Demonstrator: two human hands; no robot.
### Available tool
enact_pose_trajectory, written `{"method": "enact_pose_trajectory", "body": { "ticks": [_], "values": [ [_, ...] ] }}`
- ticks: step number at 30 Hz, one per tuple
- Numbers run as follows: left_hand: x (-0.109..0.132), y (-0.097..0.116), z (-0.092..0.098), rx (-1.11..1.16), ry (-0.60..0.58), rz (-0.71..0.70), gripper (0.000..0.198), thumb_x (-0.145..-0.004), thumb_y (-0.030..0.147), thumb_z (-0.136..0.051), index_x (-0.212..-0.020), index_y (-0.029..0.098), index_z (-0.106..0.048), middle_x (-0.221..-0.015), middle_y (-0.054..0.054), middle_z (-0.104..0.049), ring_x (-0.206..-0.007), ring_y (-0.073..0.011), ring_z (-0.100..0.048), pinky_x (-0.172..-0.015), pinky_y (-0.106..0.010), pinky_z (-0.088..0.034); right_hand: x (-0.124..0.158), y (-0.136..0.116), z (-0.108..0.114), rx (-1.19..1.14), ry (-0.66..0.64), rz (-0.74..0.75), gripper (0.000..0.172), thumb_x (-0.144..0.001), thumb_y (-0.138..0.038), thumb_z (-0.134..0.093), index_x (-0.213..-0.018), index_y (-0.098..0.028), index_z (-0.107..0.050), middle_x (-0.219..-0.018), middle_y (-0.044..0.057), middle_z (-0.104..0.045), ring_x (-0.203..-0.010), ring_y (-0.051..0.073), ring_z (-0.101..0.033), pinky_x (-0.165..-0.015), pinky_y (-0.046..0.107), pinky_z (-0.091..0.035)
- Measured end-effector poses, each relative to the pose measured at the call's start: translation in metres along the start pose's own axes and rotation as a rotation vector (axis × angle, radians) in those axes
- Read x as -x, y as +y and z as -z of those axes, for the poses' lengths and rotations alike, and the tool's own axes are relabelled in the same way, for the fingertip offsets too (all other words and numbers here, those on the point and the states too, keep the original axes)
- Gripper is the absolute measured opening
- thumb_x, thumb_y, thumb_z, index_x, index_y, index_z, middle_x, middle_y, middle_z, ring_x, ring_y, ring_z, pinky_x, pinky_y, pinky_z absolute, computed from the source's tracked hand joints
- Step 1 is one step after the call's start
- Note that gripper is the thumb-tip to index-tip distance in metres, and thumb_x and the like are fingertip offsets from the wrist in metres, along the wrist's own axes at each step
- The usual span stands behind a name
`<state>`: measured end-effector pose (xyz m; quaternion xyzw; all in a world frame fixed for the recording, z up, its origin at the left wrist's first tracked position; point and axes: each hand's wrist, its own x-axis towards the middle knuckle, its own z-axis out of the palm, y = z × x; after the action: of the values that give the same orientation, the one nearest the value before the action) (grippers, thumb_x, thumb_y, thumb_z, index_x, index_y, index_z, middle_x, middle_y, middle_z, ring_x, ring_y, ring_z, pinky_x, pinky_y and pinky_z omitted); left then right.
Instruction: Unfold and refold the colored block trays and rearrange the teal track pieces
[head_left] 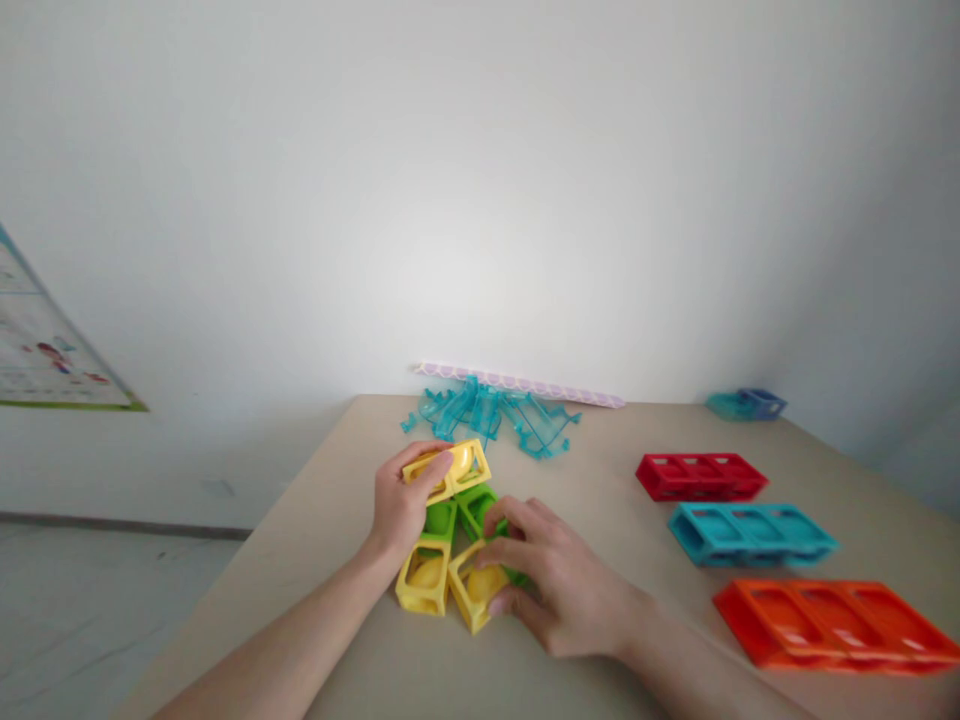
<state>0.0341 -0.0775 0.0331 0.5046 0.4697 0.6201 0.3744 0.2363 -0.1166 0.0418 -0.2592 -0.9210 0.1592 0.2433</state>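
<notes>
My left hand [400,505] is closed on a pair of joined yellow toy blocks [466,462] with window-like openings, thumb across the front. This pair is tilted above the far end of a small group on the table. My right hand [559,575] pinches a yellow block [474,612] at the near end of that group, its thumb and fingers at the block's right side. To its left sits another yellow block [422,592]. Behind them are a green block [439,520] and a second green block [474,508], partly hidden by my right hand.
On the right of the table [600,490] lie three-part block rows: red [701,476], blue [752,533] and orange [836,625]. Clear teal plastic pieces [480,408] and a lilac patterned strip [525,384] lie along the back. Blue items [759,403] stand in the far right corner.
</notes>
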Motion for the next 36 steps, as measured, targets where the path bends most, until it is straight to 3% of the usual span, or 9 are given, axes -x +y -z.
{"method": "enact_pose_trajectory", "body": {
  "ticks": [8,13,20,27,30,34,36],
  "values": [
    [0.020,0.000,-0.011,-0.051,0.088,0.004,0.028,-0.074,0.040,-0.070,-0.088,0.016,-0.071,-0.082,-0.003,-0.070,-0.074,-0.0182,-0.063,-0.062,-0.023,-0.048,0.000,0.010,0.000,0.044,0.066,-0.087,0.022,-0.084,-0.025,-0.061,-0.105,-0.024,-0.066,-0.103,0.007,-0.053,-0.090,0.021,-0.053,-0.079,0.035,-0.042],
    [0.029,0.007,-0.011,-0.143,0.055,-0.168,0.022,-0.078,0.038,-0.067,-0.090,0.019,-0.069,-0.088,-0.004,-0.067,-0.083,-0.0201,-0.063,-0.071,-0.025,-0.048,-0.001,0.016,0.002,0.049,0.054,-0.015,0.018,-0.085,-0.016,-0.057,-0.097,-0.023,-0.068,-0.103,0.008,-0.055,-0.096,0.022,-0.053,-0.080,0.037,-0.040],
    [0.010,0.018,0.007,-0.083,0.132,-0.375,0.021,-0.080,0.035,-0.065,-0.090,0.017,-0.069,-0.089,-0.004,-0.063,-0.083,-0.0188,-0.059,-0.072,-0.024,-0.046,-0.005,0.014,0.004,-0.033,0.020,0.120,0.023,-0.087,-0.012,-0.050,-0.096,-0.022,-0.070,-0.110,0.009,-0.055,-0.108,0.022,-0.051,-0.093,0.041,-0.038],
    [-0.007,0.011,0.015,-0.062,0.061,-0.246,0.027,-0.076,0.038,-0.068,-0.090,0.016,-0.070,-0.087,-0.004,-0.065,-0.076,-0.0171,-0.061,-0.063,-0.022,-0.047,-0.003,0.012,0.010,-0.069,0.004,0.152,0.028,-0.086,-0.011,-0.049,-0.097,-0.025,-0.071,-0.118,0.008,-0.051,-0.115,0.023,-0.046,-0.099,0.043,-0.035],
    [-0.014,0.003,0.016,-0.055,0.020,-0.191,0.028,-0.075,0.039,-0.070,-0.090,0.015,-0.070,-0.086,-0.004,-0.066,-0.076,-0.0172,-0.061,-0.065,-0.022,-0.048,-0.001,0.008,0.007,-0.067,0.057,0.107,0.019,-0.082,-0.020,-0.058,-0.098,-0.022,-0.068,-0.122,0.011,-0.046,-0.118,0.027,-0.042,-0.101,0.046,-0.033],
    [-0.020,-0.012,0.015,0.016,-0.057,-0.114,0.030,-0.075,0.039,-0.070,-0.093,0.014,-0.071,-0.085,-0.004,-0.067,-0.075,-0.0170,-0.061,-0.065,-0.023,-0.048,-0.004,-0.005,-0.003,-0.060,0.057,0.029,0.046,-0.066,-0.050,-0.075,-0.099,-0.019,-0.064,-0.117,0.012,-0.047,-0.112,0.030,-0.043,-0.102,0.052,-0.029],
    [-0.021,-0.018,0.015,0.032,-0.115,-0.099,0.030,-0.076,0.039,-0.069,-0.094,0.015,-0.071,-0.084,-0.004,-0.067,-0.074,-0.0166,-0.061,-0.064,-0.023,-0.047,-0.005,-0.011,-0.007,-0.028,0.047,-0.048,0.048,-0.065,-0.052,-0.076,-0.099,-0.021,-0.062,-0.117,0.011,-0.048,-0.113,0.031,-0.043,-0.106,0.057,-0.021]
  ]
}}
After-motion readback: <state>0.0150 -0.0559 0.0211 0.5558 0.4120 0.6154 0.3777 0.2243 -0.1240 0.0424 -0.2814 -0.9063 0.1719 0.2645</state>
